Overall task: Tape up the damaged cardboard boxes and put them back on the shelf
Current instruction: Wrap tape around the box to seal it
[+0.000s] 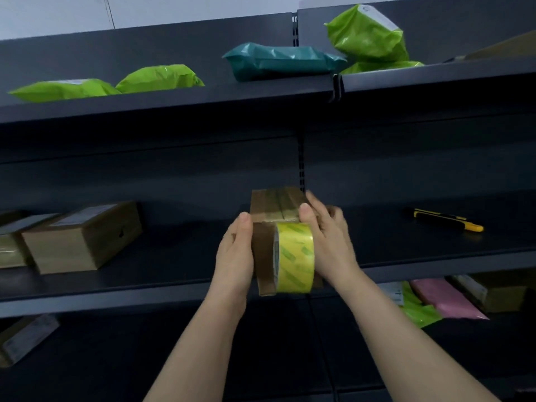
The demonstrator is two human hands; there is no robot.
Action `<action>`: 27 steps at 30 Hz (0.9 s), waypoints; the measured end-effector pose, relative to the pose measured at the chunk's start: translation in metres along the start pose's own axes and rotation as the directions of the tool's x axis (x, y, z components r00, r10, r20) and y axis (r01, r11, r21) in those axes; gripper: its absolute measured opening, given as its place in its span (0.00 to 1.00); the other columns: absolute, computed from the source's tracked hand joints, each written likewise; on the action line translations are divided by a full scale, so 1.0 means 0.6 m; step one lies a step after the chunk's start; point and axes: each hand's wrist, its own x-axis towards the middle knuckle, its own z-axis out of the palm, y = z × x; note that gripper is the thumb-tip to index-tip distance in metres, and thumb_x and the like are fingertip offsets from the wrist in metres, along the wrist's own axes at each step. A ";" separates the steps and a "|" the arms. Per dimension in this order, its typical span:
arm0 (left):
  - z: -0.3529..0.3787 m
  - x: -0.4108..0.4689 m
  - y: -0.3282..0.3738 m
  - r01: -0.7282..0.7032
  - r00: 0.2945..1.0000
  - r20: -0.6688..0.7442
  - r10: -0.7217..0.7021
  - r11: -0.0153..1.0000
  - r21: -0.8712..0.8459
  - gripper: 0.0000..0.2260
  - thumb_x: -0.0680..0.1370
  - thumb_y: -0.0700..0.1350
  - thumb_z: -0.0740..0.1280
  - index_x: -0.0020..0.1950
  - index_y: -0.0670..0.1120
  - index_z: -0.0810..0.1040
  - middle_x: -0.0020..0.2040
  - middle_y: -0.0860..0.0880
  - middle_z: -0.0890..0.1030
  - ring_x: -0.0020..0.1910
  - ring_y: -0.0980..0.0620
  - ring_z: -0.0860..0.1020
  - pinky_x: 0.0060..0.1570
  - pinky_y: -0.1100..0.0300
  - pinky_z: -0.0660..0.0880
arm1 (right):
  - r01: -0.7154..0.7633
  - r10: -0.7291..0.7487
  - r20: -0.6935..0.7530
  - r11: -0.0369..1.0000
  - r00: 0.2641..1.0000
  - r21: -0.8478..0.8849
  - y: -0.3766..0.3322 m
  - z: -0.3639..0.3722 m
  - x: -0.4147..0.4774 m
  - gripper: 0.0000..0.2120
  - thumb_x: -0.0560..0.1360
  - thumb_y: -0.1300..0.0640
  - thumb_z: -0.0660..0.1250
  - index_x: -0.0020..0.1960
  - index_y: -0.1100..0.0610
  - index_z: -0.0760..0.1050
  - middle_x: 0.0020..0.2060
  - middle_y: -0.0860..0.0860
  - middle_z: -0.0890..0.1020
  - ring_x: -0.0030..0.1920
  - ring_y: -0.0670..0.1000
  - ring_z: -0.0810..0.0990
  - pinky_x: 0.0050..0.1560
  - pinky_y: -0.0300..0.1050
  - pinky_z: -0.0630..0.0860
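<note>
Left hand [236, 253] is pressing flat, thumb up, against the left side of the cardboard box [274, 207] over the middle shelf [116, 285]; right hand [327, 242] is clasping the box's right side, tape roll [294, 258] hanging there.

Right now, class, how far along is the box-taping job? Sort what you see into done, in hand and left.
Done: tape strips already run along the top of the held box. In hand: the left hand and right hand grip that box with the tape roll against its front. Left: finishing, shelving it, perhaps the boxes at left.
</note>
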 end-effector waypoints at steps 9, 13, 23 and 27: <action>0.026 -0.112 -0.017 -0.437 0.894 0.208 0.397 0.875 0.210 0.17 0.74 0.62 0.61 0.31 0.53 0.71 0.25 0.57 0.70 0.27 0.58 0.67 0.28 0.56 0.65 | 0.262 -0.265 -0.019 0.938 0.964 0.227 0.022 -0.002 0.016 0.15 0.80 0.46 0.54 0.51 0.46 0.79 0.53 0.43 0.78 0.60 0.49 0.75 0.64 0.48 0.69; 0.029 -0.130 -0.042 -0.343 0.939 0.115 0.324 0.895 0.285 0.22 0.75 0.64 0.65 0.28 0.51 0.70 0.23 0.56 0.71 0.24 0.59 0.68 0.26 0.59 0.66 | 0.277 -0.280 0.038 0.958 0.959 0.072 0.018 -0.013 0.023 0.16 0.81 0.46 0.51 0.53 0.45 0.78 0.54 0.40 0.78 0.59 0.47 0.74 0.57 0.27 0.58; 0.047 -0.143 -0.159 0.176 0.981 0.064 -0.181 0.981 0.082 0.22 0.79 0.53 0.67 0.37 0.34 0.78 0.30 0.45 0.77 0.30 0.50 0.75 0.32 0.55 0.71 | 0.244 -0.247 0.002 0.961 0.969 0.128 0.021 -0.002 0.036 0.16 0.78 0.39 0.58 0.56 0.43 0.80 0.58 0.41 0.80 0.61 0.48 0.76 0.64 0.56 0.71; 0.037 -0.136 -0.159 0.151 0.988 -0.006 -0.152 0.977 0.153 0.20 0.78 0.54 0.68 0.31 0.44 0.74 0.26 0.50 0.72 0.26 0.52 0.71 0.30 0.55 0.69 | 0.260 -0.262 -0.002 0.960 0.965 0.101 0.026 0.000 0.038 0.19 0.78 0.37 0.56 0.56 0.43 0.80 0.60 0.43 0.79 0.62 0.50 0.76 0.65 0.57 0.70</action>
